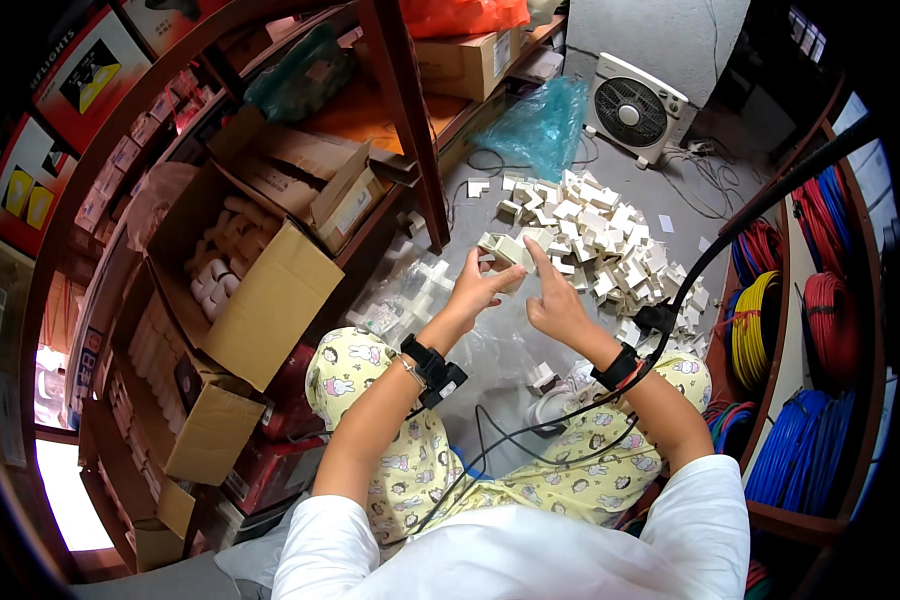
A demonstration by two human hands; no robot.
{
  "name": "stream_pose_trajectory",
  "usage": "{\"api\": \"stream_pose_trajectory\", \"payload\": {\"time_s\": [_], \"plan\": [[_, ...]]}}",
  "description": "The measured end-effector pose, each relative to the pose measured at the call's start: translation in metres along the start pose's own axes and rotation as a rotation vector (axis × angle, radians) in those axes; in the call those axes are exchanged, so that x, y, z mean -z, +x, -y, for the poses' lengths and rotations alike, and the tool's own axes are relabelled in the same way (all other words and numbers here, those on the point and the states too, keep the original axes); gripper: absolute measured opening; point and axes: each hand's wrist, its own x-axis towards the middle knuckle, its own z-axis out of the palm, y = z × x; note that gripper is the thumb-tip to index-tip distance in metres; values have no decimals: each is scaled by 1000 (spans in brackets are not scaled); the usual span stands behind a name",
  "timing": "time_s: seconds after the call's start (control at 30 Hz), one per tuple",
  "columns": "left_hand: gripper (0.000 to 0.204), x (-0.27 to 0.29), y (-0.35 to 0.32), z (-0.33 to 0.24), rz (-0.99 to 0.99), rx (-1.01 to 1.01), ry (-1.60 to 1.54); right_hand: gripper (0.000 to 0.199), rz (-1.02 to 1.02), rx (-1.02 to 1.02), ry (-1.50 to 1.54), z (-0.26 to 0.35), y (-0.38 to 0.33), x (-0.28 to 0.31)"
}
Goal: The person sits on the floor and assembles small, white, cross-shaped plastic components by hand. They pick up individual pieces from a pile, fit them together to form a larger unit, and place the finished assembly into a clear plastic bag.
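My left hand is closed round a small white plastic fitting, thumb on its near side. This box-like piece is held up above the floor, in front of my knees. My right hand has its index finger stretched out to the fitting's right end, seemingly touching it. Its thumb stands apart and the other fingers are curled, with nothing visible in them. Just beyond my hands lies a big heap of similar white plastic fittings on the grey floor. Clear plastic bags with white pieces lie left of my hands.
Open cardboard boxes of white parts stand on the left beside a brown shelf post. A box fan and a teal plastic bag are at the back. Coiled wires fill the right rack. Black cables cross my lap.
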Motion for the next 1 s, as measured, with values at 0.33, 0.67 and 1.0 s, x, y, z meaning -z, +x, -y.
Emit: {"api": "stream_pose_trajectory", "payload": {"time_s": [0.33,0.67,1.0], "plan": [[79,7,7,12,51,-71,-26,85,-22,71,-36,4,-1,-1],[59,12,8,13,-90,-12,116,85,49,94,-32,9,-7,-6],[80,42,-3,-17,-183,-48,-181,45,5,-145,-222,-106,0,15]]}}
